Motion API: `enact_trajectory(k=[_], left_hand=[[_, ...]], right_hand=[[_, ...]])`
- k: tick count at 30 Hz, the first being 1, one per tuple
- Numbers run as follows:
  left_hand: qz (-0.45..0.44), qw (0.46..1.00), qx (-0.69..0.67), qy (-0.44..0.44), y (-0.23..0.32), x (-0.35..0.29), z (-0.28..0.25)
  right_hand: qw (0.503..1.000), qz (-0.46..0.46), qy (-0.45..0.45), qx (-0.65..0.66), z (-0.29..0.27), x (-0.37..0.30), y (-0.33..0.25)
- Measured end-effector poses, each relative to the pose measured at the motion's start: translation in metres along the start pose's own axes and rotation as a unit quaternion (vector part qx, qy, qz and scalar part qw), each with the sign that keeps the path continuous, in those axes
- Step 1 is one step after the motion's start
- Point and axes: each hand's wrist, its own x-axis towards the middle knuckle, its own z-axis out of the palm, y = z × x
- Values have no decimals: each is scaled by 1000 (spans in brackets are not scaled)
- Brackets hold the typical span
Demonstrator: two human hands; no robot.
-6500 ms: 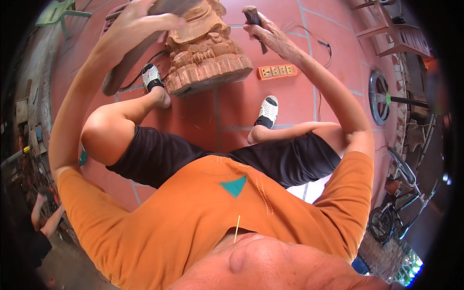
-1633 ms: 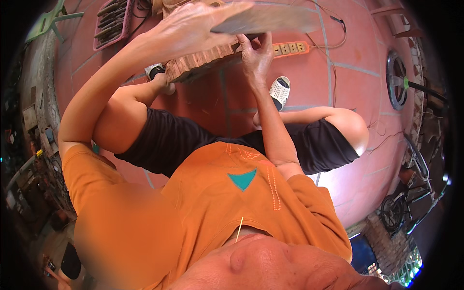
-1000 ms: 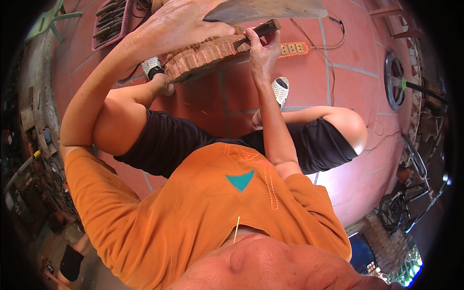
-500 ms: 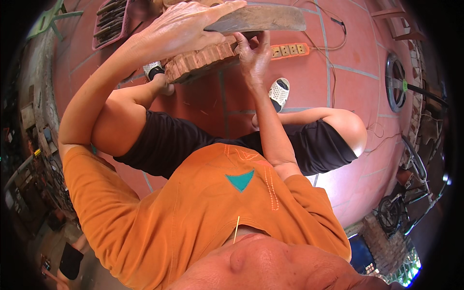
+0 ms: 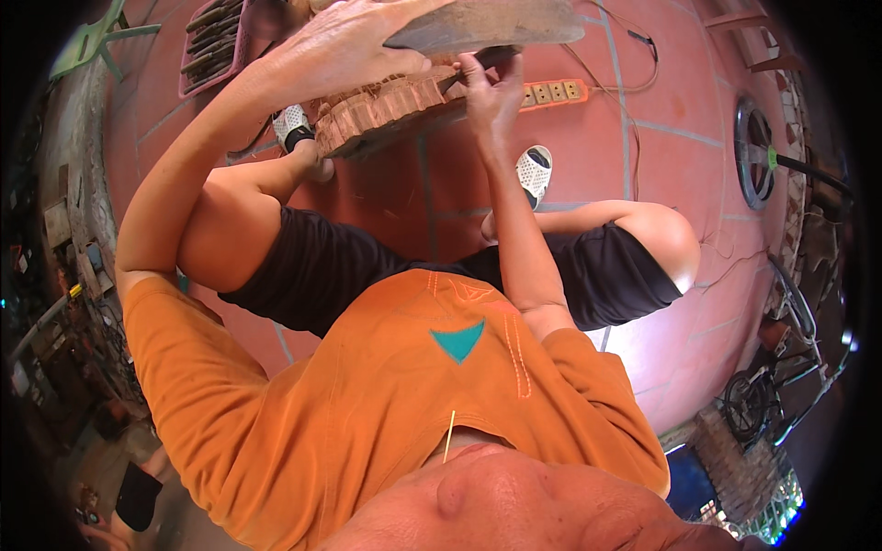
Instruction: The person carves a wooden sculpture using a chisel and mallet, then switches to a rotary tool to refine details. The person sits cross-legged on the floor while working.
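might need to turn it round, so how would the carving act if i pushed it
The carving will probably feel heavy, as the part in view is thick, chunky wood. It should stay stiff, since it looks like a solid block. Its ridged edge would likely give grip rather than slip.

You get shaded floor (image 5: pixel 386 197) below the wooden carving (image 5: pixel 381 115), white glare well to its lower right, bent dark edges.
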Motion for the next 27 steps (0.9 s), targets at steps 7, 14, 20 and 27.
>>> enact_trajectory(k=[7, 14, 20, 27], left_hand=[[13, 999, -27, 37, -1, -5, -5], [10, 997, -63, 37, 23, -9, -22], [12, 998, -58, 31, 23, -6, -21], [26, 997, -58, 40, 7, -4, -12]], right_hand=[[999, 10, 4, 39, 2, -4, -8], [999, -5, 10, 52, -2, 4, -6], [999, -43, -11, 11, 1, 3, -1], [1000, -15, -8, 11, 8, -2, -7]])
